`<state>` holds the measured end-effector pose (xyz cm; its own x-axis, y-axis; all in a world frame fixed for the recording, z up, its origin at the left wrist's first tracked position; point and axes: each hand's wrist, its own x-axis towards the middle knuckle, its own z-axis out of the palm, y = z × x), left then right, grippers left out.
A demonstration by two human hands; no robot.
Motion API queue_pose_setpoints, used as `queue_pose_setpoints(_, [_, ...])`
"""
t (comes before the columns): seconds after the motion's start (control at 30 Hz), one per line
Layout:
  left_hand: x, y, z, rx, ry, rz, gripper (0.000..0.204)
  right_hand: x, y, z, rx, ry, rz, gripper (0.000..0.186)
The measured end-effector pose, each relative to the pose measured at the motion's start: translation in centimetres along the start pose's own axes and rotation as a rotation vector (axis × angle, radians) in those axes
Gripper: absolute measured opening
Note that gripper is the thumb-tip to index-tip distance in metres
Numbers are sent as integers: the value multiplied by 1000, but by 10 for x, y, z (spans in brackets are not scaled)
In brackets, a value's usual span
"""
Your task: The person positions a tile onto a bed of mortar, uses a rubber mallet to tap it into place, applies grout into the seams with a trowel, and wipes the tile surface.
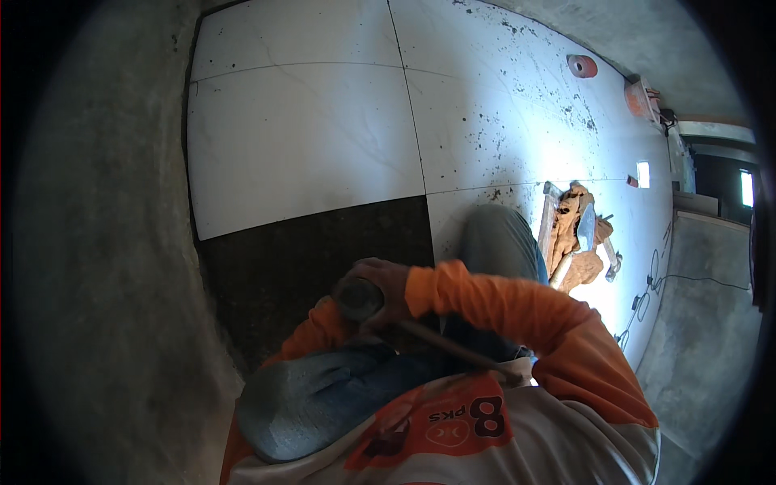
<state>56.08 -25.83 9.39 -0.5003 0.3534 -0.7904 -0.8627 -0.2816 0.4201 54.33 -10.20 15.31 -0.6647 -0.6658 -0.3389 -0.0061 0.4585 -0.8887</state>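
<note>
My right hand (388, 287) is closed on the dark grey head of a mallet (358, 300), whose long wooden handle (444, 347) slants down to the right. My left hand is mostly hidden behind the mallet head and right hand; its orange sleeve (319, 330) shows at the left. Both are over my bent knees, beside a dark untiled rectangle (283, 259) of floor bordered by white marbled tiles (299, 137).
Brown crumpled sacking (575, 210), a trowel (586, 230) and a hammer (612, 263) lie to my right. A reddish cylinder (582, 66), a bucket (643, 101) and cables (647, 291) are near the right wall (703, 339); a concrete wall (105, 242) runs along my left.
</note>
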Motion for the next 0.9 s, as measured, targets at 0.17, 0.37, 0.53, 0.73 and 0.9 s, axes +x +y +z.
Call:
queue_pose_setpoints(0.17, [17,7,-42,181,373,185,41,-53,-50,0,-214,-23,169,48])
queue_pose_setpoints(0.37, [53,77,-84,-124,613,151,43,-51,-40,-17,-208,110,603,48])
queue_pose_setpoints(0.53, [86,80,-111,238,470,103,48,13,-51,-5,-159,256,28,36])
queue_pose_setpoints(0.73, [87,72,-108,208,419,120,43,35,15,-31,-384,210,414,33])
queue_pose_setpoints(0.9, [99,72,-133,150,374,119,42,64,-28,6,13,594,242,41])
